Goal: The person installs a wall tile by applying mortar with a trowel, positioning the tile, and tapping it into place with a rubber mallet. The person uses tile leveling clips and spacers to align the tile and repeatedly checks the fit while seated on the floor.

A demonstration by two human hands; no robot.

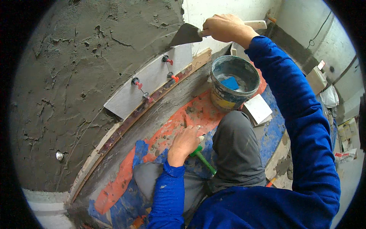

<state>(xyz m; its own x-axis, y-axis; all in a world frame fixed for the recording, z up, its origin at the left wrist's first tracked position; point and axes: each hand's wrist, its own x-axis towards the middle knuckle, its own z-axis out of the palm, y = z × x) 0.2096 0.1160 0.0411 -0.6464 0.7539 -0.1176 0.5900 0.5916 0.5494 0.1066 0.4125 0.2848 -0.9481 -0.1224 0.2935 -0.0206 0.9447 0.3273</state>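
Observation:
In my right hand (228,29), raised at the top, is a pointed trowel (186,35), gripped by its pale handle. The trowel's blade lies against the grey mortar wall (76,57), just above a light grey tile (126,100). Red-and-black tile levelling clips (138,84) sit along that tile. My left hand (185,143) is low over the stained sheet, fingers forward and thumb apart, with pale coverings on the tips. Beside it a green-handled tool (206,162) slants toward my knee; its far end is hidden.
A wooden batten (160,91) runs beneath the tile. A dirty bucket (234,97) holds a blue sponge (230,83) in cloudy water. White tiles (258,108) are stacked beside it. An orange-and-blue sheet (120,181) covers the floor. A pipe fitting (59,155) protrudes from the wall.

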